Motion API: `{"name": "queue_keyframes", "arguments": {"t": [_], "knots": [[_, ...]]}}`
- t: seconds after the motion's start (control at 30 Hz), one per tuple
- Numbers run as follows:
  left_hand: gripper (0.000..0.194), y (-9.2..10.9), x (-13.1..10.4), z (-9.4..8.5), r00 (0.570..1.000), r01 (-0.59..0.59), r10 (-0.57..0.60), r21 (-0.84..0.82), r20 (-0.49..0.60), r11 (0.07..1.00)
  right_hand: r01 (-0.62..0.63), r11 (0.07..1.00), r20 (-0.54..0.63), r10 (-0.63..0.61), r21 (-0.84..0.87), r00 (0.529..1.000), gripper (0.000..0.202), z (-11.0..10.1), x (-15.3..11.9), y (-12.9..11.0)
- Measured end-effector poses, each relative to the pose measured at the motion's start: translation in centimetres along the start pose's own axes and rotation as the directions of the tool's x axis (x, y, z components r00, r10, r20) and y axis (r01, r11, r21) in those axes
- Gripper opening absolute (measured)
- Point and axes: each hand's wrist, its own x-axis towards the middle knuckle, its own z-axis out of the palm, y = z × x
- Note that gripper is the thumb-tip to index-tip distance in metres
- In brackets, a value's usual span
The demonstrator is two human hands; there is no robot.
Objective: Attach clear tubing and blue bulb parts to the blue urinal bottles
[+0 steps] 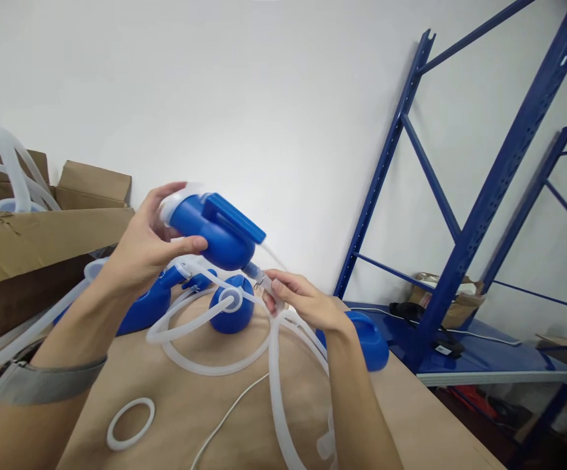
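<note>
My left hand [159, 228] grips a blue bottle [215, 232] with a handle around its white mouth end, holding it tilted above the table. From the bottle's lower right end a narrow connector leads into a translucent white hose [277, 372]. Just below that joint, my right hand [291, 294] has its fingers closed around the hose end. Under the raised bottle stands another blue bottle [232, 320], with a white cap and hose in front of it. A white ring [130, 424] lies flat near the front left.
An open cardboard box [43, 241] with hoses stands at the left. More blue bottles [369, 343] sit on the brown-covered table [205, 405], which a thin white cord [229, 414] crosses. Blue metal shelving [489, 196] rises at the right.
</note>
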Motion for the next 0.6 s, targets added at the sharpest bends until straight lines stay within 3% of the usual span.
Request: {"name": "queue_keyframes", "arguments": {"t": [0.07, 0.1, 0.2, 0.23, 0.27, 0.43, 0.6], "knots": [[0.098, -0.5, -0.3, 1.1, 0.987, 0.158, -0.156, -0.063, 0.034, 0.985, 0.037, 0.996, -0.120, -0.028, 0.077, 0.992, 0.054, 0.5, 0.8, 0.2], [0.093, -0.8, -0.5, 1.7, 0.964, 0.252, -0.243, -0.075, 0.107, 0.965, 0.052, 0.992, -0.205, -0.028, 0.112, 0.978, 0.053, 0.7, 1.2, 0.3], [0.079, -2.1, -1.3, 3.5, 0.808, 0.439, -0.394, -0.002, 0.437, 0.898, 0.093, 0.975, -0.393, -0.005, 0.204, 0.919, 0.055, 1.0, 1.9, 0.7], [0.075, -2.4, -1.6, 4.2, 0.763, 0.440, -0.394, 0.034, 0.513, 0.897, 0.107, 0.970, -0.427, -0.003, 0.220, 0.904, 0.058, 1.1, 2.1, 0.7], [0.070, -2.5, -1.9, 4.9, 0.744, 0.412, -0.380, 0.069, 0.550, 0.908, 0.119, 0.967, -0.448, -0.005, 0.227, 0.894, 0.062, 1.3, 2.3, 0.8], [0.054, -2.3, -3.1, 7.4, 0.827, 0.223, -0.256, 0.126, 0.501, 0.967, 0.123, 0.978, -0.445, -0.035, 0.170, 0.895, 0.070, 2.5, 2.4, 0.3], [0.042, -2.5, -3.1, 7.0, 0.840, 0.177, -0.188, 0.071, 0.510, 0.982, 0.113, 0.983, -0.460, -0.036, 0.141, 0.887, 0.066, 2.9, 2.1, -0.4]]}}
